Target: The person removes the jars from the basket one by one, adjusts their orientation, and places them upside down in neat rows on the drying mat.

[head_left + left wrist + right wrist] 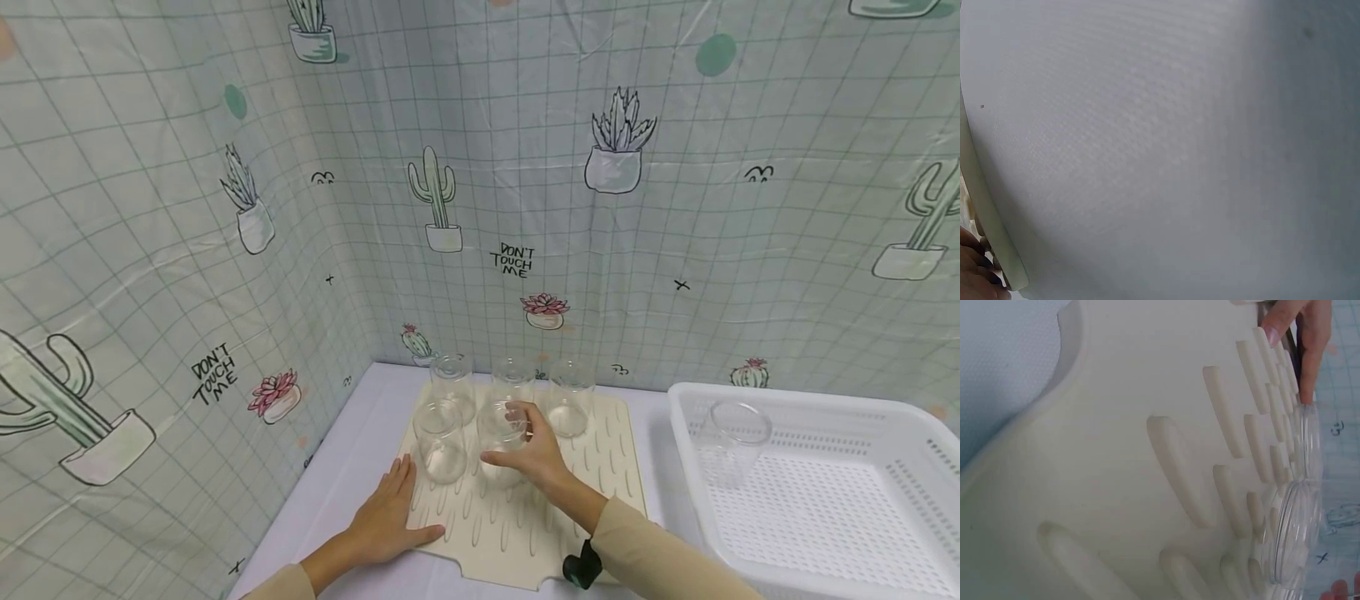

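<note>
My right hand (pixel 534 454) holds a clear glass (pixel 498 467) between thumb and fingers, standing upright on a cream ridged drying mat (pixel 517 525). In the right wrist view, only fingertips (pixel 1340 591) of that hand show at the lower right corner. My left hand (pixel 386 512) rests at the mat's left edge, fingers straight and thumb spread over the surface. Just left of the held glass stands another clear glass (pixel 441 450). Behind them are a back left glass (pixel 453 387), a back middle glass (pixel 513 379) and a back right glass (pixel 570 400).
A white perforated plastic basket (pixel 795 558) stands to the right, with one clear glass (pixel 731 450) in its back left corner. Patterned curtain (pixel 480 208) hangs behind and along the left side. White cloth (pixel 352 450) covers the table around the mat.
</note>
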`<state>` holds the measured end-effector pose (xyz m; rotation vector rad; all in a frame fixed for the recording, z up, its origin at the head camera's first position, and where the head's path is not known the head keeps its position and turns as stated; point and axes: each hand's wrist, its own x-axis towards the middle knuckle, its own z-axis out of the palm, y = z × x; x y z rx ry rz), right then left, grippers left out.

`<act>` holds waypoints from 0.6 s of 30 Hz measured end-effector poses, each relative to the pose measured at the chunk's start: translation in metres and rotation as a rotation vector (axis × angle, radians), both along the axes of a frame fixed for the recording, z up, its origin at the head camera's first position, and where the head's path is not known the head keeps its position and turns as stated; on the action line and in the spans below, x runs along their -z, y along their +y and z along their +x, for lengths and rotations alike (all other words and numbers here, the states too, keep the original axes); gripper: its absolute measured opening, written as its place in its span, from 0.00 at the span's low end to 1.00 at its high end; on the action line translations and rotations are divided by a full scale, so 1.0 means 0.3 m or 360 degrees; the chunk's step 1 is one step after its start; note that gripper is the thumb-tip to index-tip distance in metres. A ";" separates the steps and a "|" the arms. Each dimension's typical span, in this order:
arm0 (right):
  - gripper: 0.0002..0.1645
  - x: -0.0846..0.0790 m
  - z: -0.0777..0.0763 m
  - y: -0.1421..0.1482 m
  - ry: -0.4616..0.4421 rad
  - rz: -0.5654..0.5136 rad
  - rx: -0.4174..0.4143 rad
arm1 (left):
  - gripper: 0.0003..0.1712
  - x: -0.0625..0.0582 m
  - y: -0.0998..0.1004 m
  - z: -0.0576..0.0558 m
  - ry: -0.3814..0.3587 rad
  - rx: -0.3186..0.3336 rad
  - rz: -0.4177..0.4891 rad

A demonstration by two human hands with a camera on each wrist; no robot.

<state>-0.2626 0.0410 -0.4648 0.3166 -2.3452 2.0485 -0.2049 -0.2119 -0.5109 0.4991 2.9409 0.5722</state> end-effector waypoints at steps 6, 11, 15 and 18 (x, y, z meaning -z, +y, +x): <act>0.51 0.000 -0.003 0.008 -0.0042 0.0066 -0.0036 | 0.62 -0.006 0.002 0.004 0.0002 0.0001 0.0010; 0.54 0.029 -0.035 0.022 -0.0085 0.0109 -0.0045 | 0.62 -0.007 0.004 0.006 0.0001 0.0003 0.0019; 0.53 0.006 -0.040 0.039 -0.0077 0.0044 -0.0052 | 0.62 -0.006 0.005 0.005 0.0000 -0.0001 0.0026; 0.52 -0.023 -0.038 0.059 -0.0087 0.0004 -0.0072 | 0.62 -0.006 0.006 0.004 0.0005 -0.0004 0.0021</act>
